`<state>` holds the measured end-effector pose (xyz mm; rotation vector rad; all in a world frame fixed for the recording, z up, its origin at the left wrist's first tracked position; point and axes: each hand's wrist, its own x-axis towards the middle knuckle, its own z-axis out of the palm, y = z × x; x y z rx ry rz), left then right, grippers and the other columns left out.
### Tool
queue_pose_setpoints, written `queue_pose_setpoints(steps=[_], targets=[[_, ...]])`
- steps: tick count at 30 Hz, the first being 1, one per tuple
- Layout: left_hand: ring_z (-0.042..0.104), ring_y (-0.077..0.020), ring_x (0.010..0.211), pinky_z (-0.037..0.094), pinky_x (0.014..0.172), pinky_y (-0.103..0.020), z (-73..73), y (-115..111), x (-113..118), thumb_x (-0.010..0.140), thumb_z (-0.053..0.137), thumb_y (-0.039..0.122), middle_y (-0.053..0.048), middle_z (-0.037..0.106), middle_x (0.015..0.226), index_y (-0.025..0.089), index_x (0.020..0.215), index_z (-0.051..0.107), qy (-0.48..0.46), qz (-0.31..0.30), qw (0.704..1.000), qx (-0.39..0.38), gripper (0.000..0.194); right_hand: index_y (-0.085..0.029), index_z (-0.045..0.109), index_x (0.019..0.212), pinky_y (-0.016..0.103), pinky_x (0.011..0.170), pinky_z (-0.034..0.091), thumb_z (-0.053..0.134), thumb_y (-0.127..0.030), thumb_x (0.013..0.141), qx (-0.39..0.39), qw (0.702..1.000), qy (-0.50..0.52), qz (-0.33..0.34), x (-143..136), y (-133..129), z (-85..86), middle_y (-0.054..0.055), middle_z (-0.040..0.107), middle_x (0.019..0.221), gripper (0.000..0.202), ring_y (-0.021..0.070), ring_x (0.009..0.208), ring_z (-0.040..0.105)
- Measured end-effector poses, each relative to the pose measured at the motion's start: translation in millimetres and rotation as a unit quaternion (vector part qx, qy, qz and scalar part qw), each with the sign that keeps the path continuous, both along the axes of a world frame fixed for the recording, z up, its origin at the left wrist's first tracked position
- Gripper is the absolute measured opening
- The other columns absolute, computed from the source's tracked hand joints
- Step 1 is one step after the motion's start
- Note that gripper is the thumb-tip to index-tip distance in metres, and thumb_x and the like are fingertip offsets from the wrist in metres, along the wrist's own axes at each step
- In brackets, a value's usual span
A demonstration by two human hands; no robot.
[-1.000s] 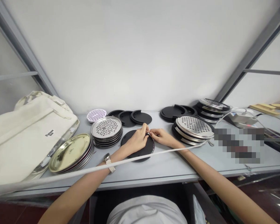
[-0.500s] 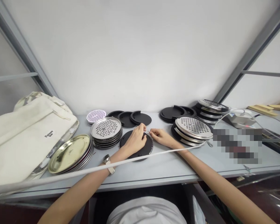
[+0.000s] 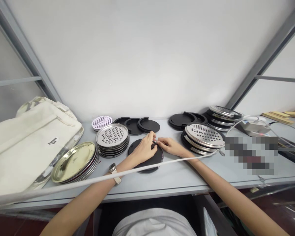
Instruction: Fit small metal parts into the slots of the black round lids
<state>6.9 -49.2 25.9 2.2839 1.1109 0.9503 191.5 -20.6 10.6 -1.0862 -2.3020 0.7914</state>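
A round black disc (image 3: pixel 147 163) lies flat in front of me at the middle of the table. Over its far part is my left hand (image 3: pixel 146 148), fingers bent and drawn together near the disc's far right edge. My right hand (image 3: pixel 170 146) comes in from the right, its thumb and fingers pinched at that same edge. Between the two sets of fingertips shows a tiny pale piece, too small to name. Left of the disc stands a stack of round metal grater plates (image 3: pixel 112 135). To the right, another perforated metal plate (image 3: pixel 204 134) tops a second stack.
Several black round trays (image 3: pixel 149 125) lie along the wall, with a lilac perforated disc (image 3: pixel 102 123) beside them. Gold-coloured plates (image 3: pixel 73 162) and a cream bag (image 3: pixel 27 144) occupy the left. A white cable (image 3: pixel 137 169) crosses above my forearms. More stacked plates (image 3: pixel 222 111) stand back right.
My right hand has moved slightly left, so the fingertips of both hands are closer together. The black disc has shifted a little right and toward me.
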Motion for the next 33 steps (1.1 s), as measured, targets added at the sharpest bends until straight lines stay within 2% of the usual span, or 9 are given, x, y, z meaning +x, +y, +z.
queue_pose_setpoints(steps=[4,7,12,20,25,29,33], targets=[[0.057,-0.0177,0.087,0.049,0.081,-0.034,-1.0,-0.1,-0.4,0.076,0.052,0.013,-0.005,0.053,0.106,0.021,0.103,0.041,0.015,0.025,1.0,0.012,0.03,-0.017,0.041,0.065,0.022,0.053,0.027,0.032,-0.049,0.091,0.001,1.0,-0.01,0.001,0.2,-1.0,2.6,-0.004,0.036,0.06,0.042,0.0092,0.056,0.034],[0.057,-0.0186,0.089,0.048,0.084,-0.035,0.1,-0.3,-0.4,0.077,0.051,0.013,-0.007,0.054,0.11,0.02,0.106,0.044,0.037,0.019,0.999,0.026,0.031,-0.017,0.044,0.068,0.022,0.053,0.029,0.032,-0.049,0.092,-0.002,1.0,-0.007,0.003,0.4,-1.2,3.2,-0.004,0.039,0.061,0.042,0.0095,0.056,0.036],[0.058,-0.0192,0.086,0.048,0.082,-0.036,1.5,0.5,-0.2,0.079,0.051,0.014,-0.006,0.059,0.102,0.02,0.108,0.046,0.065,0.018,0.997,0.032,0.03,-0.016,0.048,0.07,0.023,0.054,0.03,0.032,-0.052,0.091,-0.007,1.0,0.002,0.002,-0.4,-1.2,2.7,-0.003,0.043,0.062,0.044,0.01,0.057,0.037],[0.06,-0.0197,0.09,0.047,0.086,-0.036,-0.6,2.7,-1.2,0.079,0.051,0.012,-0.006,0.061,0.102,0.021,0.113,0.041,0.042,0.001,0.999,0.027,0.037,-0.017,0.042,0.066,0.022,0.051,0.027,0.033,-0.05,0.091,-0.007,1.0,0.013,0.002,-0.5,-1.0,0.3,-0.004,0.036,0.06,0.042,0.0091,0.055,0.033],[0.058,-0.0208,0.098,0.044,0.091,-0.038,-1.6,6.6,-1.7,0.077,0.047,0.005,-0.002,0.065,0.093,0.022,0.111,0.041,0.02,-0.003,0.999,0.036,0.038,-0.018,0.036,0.062,0.022,0.05,0.025,0.034,-0.05,0.09,-0.007,1.0,0.02,-0.01,0.1,1.0,-3.2,-0.005,0.031,0.058,0.042,0.0084,0.053,0.03],[0.059,-0.0192,0.094,0.047,0.086,-0.036,-4.2,9.2,-2.8,0.078,0.049,0.007,-0.002,0.063,0.093,0.023,0.111,0.041,0.006,0.011,1.0,0.017,0.037,-0.019,0.034,0.062,0.022,0.051,0.024,0.033,-0.049,0.09,-0.005,1.0,0.019,-0.02,-0.7,2.7,-3.5,-0.005,0.03,0.058,0.042,0.0084,0.053,0.03],[0.057,-0.0181,0.097,0.05,0.082,-0.032,-4.7,8.1,-2.7,0.076,0.052,0.008,-0.004,0.057,0.101,0.022,0.108,0.042,-0.015,0.02,0.999,0.024,0.036,-0.018,0.035,0.063,0.023,0.051,0.024,0.033,-0.048,0.09,0.005,0.999,0.019,-0.042,-1.4,2.8,-2.5,-0.005,0.031,0.058,0.041,0.0088,0.054,0.03]])
